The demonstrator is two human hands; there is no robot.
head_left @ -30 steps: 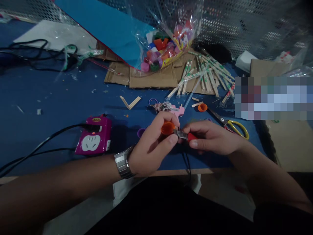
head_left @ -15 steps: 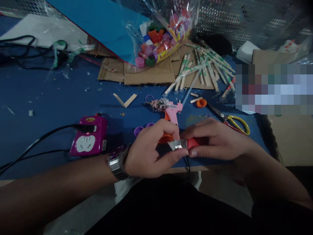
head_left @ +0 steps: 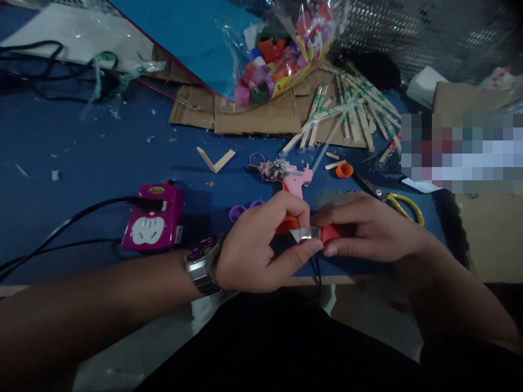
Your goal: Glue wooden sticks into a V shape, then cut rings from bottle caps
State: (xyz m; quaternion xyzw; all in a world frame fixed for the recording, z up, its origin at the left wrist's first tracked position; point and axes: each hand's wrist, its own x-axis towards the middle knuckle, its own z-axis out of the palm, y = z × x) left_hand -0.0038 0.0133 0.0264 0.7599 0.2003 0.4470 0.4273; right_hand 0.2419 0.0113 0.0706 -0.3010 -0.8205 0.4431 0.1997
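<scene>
A red-handled craft knife point(head_left: 311, 233) lies level between my hands above the front edge of the blue table, its pointed blade facing left. With thumb and forefinger, my left hand point(head_left: 261, 245) pinches the silver metal collar. My right hand point(head_left: 368, 226) is closed round the red handle, hiding part of it. Just beyond the hands rests a pink glue gun point(head_left: 300, 177) with crumpled material round its front end. An orange cap point(head_left: 289, 223) shows partly behind my left fingers, beside purple rings point(head_left: 237, 214).
At left stands a magenta power adapter point(head_left: 149, 231) with black cords. Scissors point(head_left: 404, 208) with a yellow handle lie at right. Joined wooden sticks point(head_left: 215, 163) form a V. Behind are cardboard point(head_left: 257, 120), wrapped chopsticks point(head_left: 347, 114) and a bag of colourful caps point(head_left: 278, 68).
The whole view has shifted slightly, so things on the table appear a little farther right and higher. Both hands keep nearly the same hold on the craft knife.
</scene>
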